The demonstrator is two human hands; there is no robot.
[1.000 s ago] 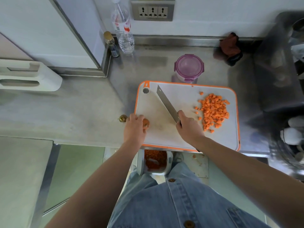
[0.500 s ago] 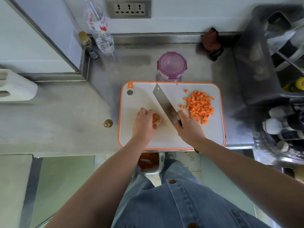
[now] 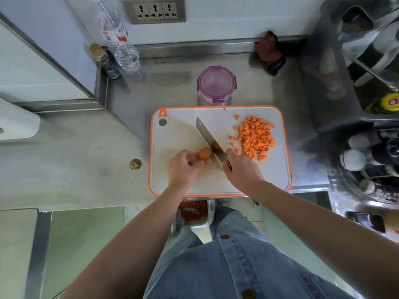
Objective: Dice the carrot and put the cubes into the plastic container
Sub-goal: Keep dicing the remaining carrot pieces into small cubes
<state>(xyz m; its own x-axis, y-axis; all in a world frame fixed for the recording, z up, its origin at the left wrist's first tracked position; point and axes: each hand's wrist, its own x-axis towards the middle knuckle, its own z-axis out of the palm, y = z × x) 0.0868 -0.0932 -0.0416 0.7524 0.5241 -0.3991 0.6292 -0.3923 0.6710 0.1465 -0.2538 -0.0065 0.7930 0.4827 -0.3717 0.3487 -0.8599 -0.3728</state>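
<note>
Left hand [image 3: 183,167] fingers pinch the carrot stub [image 3: 205,155] steady at 9 o'clock of the knife [image 3: 207,137], gripped by curled fingers of the right hand [image 3: 241,169].

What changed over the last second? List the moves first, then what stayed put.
The left hand, gripping the carrot piece, slid it from the left edge of the cutting board to mid-board, right beside the knife. The right hand still grips the knife. The carrot cubes stayed piled on the board's right side; the plastic container stayed lidded behind it.
</note>
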